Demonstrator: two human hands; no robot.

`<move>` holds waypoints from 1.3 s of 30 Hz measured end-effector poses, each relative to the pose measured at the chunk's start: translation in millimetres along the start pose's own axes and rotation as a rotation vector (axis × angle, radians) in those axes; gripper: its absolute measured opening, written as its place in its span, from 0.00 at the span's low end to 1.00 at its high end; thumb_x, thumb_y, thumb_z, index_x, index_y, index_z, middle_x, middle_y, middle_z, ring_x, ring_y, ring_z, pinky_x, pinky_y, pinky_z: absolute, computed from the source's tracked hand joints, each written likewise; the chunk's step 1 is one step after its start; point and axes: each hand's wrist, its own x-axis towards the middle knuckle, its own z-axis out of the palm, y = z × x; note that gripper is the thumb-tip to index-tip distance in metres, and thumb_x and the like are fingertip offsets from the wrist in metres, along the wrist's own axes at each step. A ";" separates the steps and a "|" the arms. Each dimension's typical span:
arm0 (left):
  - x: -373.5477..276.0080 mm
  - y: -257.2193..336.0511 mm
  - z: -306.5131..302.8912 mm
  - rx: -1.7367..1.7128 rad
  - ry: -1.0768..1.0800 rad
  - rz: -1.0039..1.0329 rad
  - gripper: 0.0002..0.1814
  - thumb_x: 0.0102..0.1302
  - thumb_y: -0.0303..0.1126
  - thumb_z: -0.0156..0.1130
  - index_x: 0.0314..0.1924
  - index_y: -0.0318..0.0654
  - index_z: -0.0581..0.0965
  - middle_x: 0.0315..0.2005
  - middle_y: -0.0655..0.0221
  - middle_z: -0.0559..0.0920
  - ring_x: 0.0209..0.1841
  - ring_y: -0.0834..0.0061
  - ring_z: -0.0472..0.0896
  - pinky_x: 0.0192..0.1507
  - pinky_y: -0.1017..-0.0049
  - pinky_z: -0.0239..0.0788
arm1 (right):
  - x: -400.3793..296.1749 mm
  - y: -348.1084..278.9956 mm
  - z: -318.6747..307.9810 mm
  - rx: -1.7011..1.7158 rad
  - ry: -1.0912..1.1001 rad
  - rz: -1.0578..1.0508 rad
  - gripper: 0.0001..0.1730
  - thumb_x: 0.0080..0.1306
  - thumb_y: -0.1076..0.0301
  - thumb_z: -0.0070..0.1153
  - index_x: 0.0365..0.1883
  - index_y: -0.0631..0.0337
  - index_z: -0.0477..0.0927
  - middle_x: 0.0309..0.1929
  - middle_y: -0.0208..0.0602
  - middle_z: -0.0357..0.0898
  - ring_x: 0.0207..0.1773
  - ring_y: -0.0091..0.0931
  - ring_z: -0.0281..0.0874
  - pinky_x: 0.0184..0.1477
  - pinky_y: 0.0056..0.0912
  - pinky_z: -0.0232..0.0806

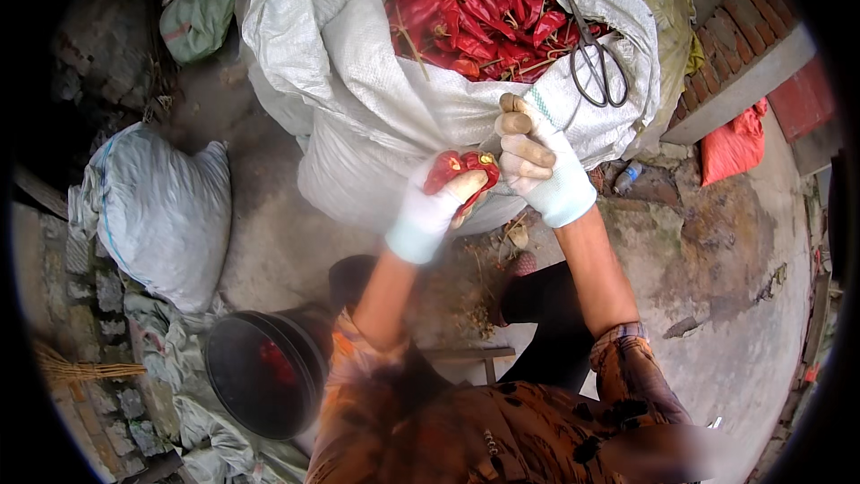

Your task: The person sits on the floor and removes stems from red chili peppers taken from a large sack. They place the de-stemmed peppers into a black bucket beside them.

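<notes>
My left hand (447, 198), in a white glove with tan fingertips, is closed around a few red chili peppers (478, 163), just below the mouth of a large white woven sack (376, 101). Beside it, to the right, my gloved right hand (534, 151) has its fingers curled; whether something small is between them cannot be told. Dried red chilies (470, 20) with stems fill the open sack. A pair of dark metal scissors (594, 57) lies on the sack's right rim, blades pointing up over the chilies.
A black bucket (218, 376) with some red chilies in it stands at lower left. A full white sack (164, 215) sits at left. On the right are a red bag (736, 148), a plastic bottle (627, 177) and a brick ledge (736, 40). Stem scraps lie between my feet.
</notes>
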 end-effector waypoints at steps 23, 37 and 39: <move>9.9 -19.3 -6.0 0.854 0.297 0.714 0.13 0.60 0.23 0.65 0.46 0.33 0.79 0.37 0.67 0.81 0.40 0.75 0.78 0.47 0.75 0.70 | -10.9 23.2 16.5 -2.135 0.204 -0.631 0.09 0.62 0.66 0.59 0.38 0.59 0.77 0.39 0.45 0.78 0.39 0.43 0.79 0.40 0.40 0.72; 5.4 -10.2 0.4 0.232 0.318 0.468 0.12 0.64 0.29 0.66 0.47 0.36 0.79 0.31 0.78 0.79 0.27 0.89 0.71 0.28 0.85 0.62 | -15.6 7.4 16.8 -1.457 0.305 -0.238 0.14 0.66 0.63 0.59 0.42 0.66 0.80 0.25 0.32 0.78 0.26 0.18 0.74 0.31 0.23 0.68; 5.2 -9.8 2.5 0.271 0.310 0.503 0.12 0.64 0.28 0.66 0.47 0.36 0.79 0.33 0.76 0.79 0.31 0.87 0.73 0.33 0.83 0.65 | -12.4 12.5 18.2 -1.648 0.249 -0.475 0.13 0.63 0.64 0.62 0.42 0.62 0.82 0.32 0.36 0.81 0.33 0.25 0.80 0.38 0.28 0.71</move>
